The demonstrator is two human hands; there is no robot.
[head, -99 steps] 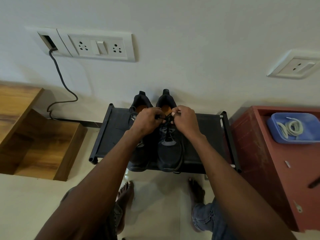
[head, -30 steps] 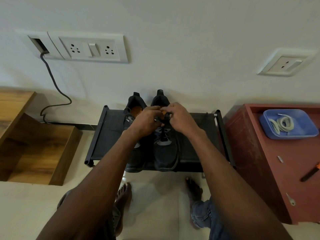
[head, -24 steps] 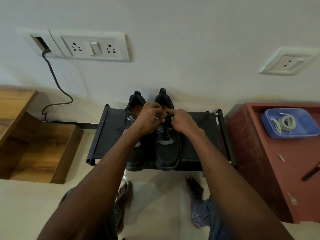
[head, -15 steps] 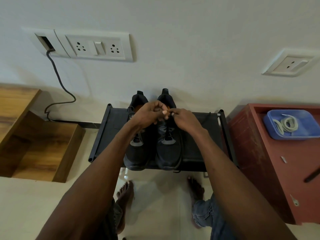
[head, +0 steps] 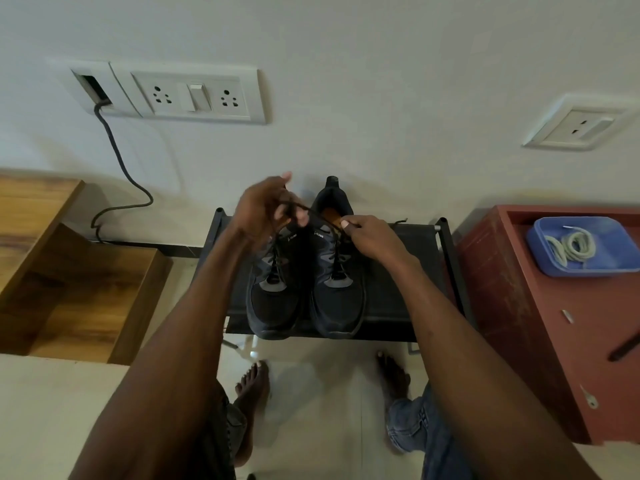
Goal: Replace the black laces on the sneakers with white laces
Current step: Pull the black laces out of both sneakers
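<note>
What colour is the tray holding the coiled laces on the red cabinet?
Blue. The tray shows clearly in the head view, with the white laces coiled inside it.

— Where do the sneakers (head: 306,271) sit?
— Mid-frame, side by side on the rack (head: 398,282), heels toward the wall.
— And the tray (head: 543,261)?
— Right of the frame, on the cabinet (head: 554,341) beside the rack, laces (head: 571,245) coiled in it.
— Left side?
— Wooden steps (head: 69,271); a socket panel (head: 187,95) on the wall at upper left, above them.
</note>
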